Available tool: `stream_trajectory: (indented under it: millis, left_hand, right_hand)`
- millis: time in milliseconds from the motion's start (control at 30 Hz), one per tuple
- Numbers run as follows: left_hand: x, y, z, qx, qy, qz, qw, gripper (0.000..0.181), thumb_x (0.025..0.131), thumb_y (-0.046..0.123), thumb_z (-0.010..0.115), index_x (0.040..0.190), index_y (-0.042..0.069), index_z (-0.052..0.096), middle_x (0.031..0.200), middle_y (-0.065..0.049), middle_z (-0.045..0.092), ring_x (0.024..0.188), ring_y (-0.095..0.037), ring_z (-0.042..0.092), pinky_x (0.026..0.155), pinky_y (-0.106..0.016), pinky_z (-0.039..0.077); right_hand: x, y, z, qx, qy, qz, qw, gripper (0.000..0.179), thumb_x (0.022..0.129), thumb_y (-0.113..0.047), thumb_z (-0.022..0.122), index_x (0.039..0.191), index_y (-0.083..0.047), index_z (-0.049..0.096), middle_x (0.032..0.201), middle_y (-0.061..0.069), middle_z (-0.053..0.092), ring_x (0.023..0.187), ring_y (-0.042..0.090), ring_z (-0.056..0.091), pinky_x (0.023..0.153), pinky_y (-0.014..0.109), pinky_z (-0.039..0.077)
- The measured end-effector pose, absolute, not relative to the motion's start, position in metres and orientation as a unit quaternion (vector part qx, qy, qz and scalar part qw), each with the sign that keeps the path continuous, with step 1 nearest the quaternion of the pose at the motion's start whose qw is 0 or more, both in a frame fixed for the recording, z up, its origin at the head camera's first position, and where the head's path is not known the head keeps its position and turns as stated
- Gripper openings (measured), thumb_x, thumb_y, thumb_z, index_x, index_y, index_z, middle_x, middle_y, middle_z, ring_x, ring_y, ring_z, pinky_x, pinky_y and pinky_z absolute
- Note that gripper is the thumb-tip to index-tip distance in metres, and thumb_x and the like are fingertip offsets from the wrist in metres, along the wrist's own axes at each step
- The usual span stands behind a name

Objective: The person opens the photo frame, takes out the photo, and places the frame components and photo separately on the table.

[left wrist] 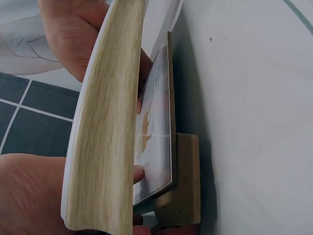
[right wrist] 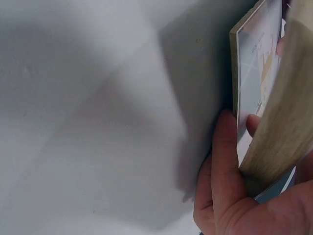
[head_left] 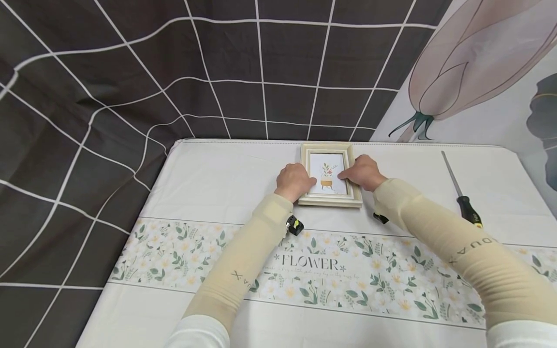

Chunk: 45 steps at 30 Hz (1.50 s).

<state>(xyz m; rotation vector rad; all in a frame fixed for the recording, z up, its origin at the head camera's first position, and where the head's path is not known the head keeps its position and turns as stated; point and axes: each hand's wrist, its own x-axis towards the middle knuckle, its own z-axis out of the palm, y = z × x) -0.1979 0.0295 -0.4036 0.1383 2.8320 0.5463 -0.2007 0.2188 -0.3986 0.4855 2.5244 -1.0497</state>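
A cream picture frame [head_left: 329,201] with a printed plant picture [head_left: 327,175] is at the table's far side, between both hands. My left hand [head_left: 294,181] grips its left side, thumb over the picture. On the opposite side, my right hand [head_left: 364,172] holds the frame, its thumb also reaching inside the border. Seen from the left wrist, the frame's moulding [left wrist: 105,112] stands apart from the picture's board [left wrist: 172,112], with a brown wooden piece [left wrist: 188,181] under the board's near corner. In the right wrist view, fingers [right wrist: 227,161] lie behind the board.
A screwdriver [head_left: 467,208] with a black handle and long shaft lies on the right of the table. The white tablecloth [head_left: 209,179] carries a floral band [head_left: 174,251] across it. Dark gridded cloth [head_left: 287,58] hangs behind and at left.
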Motion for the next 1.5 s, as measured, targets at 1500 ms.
stream_trajectory:
  millis: [1500]
  left_hand:
    - [-0.199, 0.025, -0.397, 0.066, 0.986, 0.146, 0.05, 0.041, 0.091, 0.044, 0.069, 0.063, 0.016, 0.061, 0.07, -0.004, 0.065, 0.064, -0.019, 0.061, 0.052, -0.031, 0.047]
  right_hand:
    - [-0.201, 0.22, -0.383, 0.135, 0.907, -0.367, 0.154, 0.063, 0.092, -0.024, 0.069, 0.135, 0.017, 0.046, 0.124, 0.03, 0.057, 0.104, 0.032, 0.06, 0.091, 0.042, 0.054]
